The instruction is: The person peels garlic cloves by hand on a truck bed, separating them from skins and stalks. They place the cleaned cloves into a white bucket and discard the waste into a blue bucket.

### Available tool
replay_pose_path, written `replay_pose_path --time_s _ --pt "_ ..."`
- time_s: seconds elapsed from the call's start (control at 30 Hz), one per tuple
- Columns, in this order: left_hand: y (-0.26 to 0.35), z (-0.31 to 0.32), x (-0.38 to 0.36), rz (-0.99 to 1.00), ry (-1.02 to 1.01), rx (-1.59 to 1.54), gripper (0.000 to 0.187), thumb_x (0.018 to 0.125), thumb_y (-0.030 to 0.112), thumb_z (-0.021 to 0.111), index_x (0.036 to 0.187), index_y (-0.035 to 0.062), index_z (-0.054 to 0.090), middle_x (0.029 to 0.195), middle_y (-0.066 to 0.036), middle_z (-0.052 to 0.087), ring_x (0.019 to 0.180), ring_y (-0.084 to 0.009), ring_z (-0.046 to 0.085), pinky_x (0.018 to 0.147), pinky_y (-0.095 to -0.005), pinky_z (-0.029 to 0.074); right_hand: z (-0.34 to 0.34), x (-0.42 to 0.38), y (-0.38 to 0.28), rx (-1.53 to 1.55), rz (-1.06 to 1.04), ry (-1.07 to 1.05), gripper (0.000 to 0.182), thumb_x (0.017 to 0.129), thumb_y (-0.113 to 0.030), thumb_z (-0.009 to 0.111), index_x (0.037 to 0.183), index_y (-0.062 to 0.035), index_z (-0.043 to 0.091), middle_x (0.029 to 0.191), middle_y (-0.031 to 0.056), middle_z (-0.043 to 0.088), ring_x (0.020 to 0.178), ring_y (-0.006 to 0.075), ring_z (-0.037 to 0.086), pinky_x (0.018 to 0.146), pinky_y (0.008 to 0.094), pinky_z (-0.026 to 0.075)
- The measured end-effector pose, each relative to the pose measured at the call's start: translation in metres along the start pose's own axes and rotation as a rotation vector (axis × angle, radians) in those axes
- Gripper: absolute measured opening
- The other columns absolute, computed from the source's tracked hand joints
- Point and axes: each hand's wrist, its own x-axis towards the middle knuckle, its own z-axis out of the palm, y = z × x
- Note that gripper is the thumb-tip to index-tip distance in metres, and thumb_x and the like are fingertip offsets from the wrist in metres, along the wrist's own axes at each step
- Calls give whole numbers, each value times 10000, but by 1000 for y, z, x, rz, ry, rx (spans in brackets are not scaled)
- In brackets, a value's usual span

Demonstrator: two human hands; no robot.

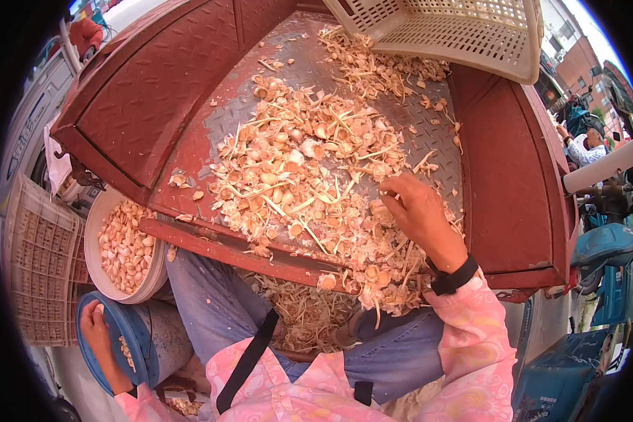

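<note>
My right hand is over the right side of a heap of garlic skins, stems and cloves. Its fingers are curled in and the thumb lies close to them. Whatever they grip, if anything, blends with the pale garlic below. At the lower left, my left hand reaches inside the rim of a blue bucket, fingers bent. A small pale bit shows at its fingertips, too small to name. Some garlic cloves lie in that bucket. A white bucket beside it is well filled with loose garlic cloves.
The heap lies on a red metal cart bed with raised side walls. A beige plastic crate tilts over its far end. Another crate stands at left. Dry stalks cover the ground between my legs. A teal vehicle is at right.
</note>
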Motion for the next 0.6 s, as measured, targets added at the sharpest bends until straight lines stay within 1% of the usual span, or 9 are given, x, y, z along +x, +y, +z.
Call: replay_pose_path --time_s 0.07,0.13,0.17,0.2,0.27,0.33,0.4,0.5,0.6 --pt "-78 -25 -1 77 52 425 265 903 130 522 1095 -40 590 944 -82 622 774 -148 569 682 -262 459 8 -8 -2 -134 -22 -121 210 782 -133 613 986 -82 609 915 145 563 787 347 602 682 447 468" --pt "-78 -25 -12 131 78 643 271 897 130 533 1100 -40 589 984 -114 632 853 -195 589 769 -305 467 5 -7 -3 -159 -9 -164 230 773 -137 632 989 -64 606 864 123 594 790 340 605 684 426 468" --pt "-79 -17 -7 122 40 363 270 896 113 533 1109 -47 582 994 -107 624 869 -176 586 782 -280 462 2 -5 -4 -176 -13 -193 241 768 -139 642 990 -55 605 839 113 609 791 336 606 685 415 469" --pt "-30 2 -9 103 9 83 271 896 96 533 1117 -55 575 1003 -99 617 885 -156 584 795 -255 456 2 -1 -3 -171 2 -222 203 775 -145 634 956 -59 601 806 122 609 781 337 609 680 428 466" --pt "80 40 -24 134 -125 -186 274 904 125 549 1117 -47 578 1000 -80 614 890 -131 583 791 -236 451 4 6 -2 -155 28 -271 135 789 -158 617 887 -69 592 741 141 611 760 339 613 671 454 461" --pt "160 82 -45 251 -242 -371 275 920 176 554 1121 -10 586 989 -45 614 841 -94 587 713 -206 442 10 7 -5 -22 4 -177 136 805 -184 615 852 -63 574 709 137 608 729 336 612 646 441 459" --pt "227 124 -77 301 -523 -670 328 914 186 573 1183 1 551 972 -37 611 841 -96 605 698 -208 454 7 9 -24 159 107 -182 179 843 -206 616 808 -43 549 664 132 597 635 310 602 569 389 452" --pt "277 188 -110 268 -925 -819 516 908 215 606 1311 -40 408 1006 -74 614 871 -118 602 714 -226 466 11 6 -55 414 132 -158 187 862 -185 619 795 -28 545 634 132 587 567 281 589 509 343 436" --pt "292 236 -123 198 -996 -963 437 907 180 602 1257 -42 464 1009 -89 625 852 -127 622 719 -234 500 21 1 -72 403 25 -97 168 863 -163 626 821 -26 538 643 133 591 549 267 593 496 332 437"
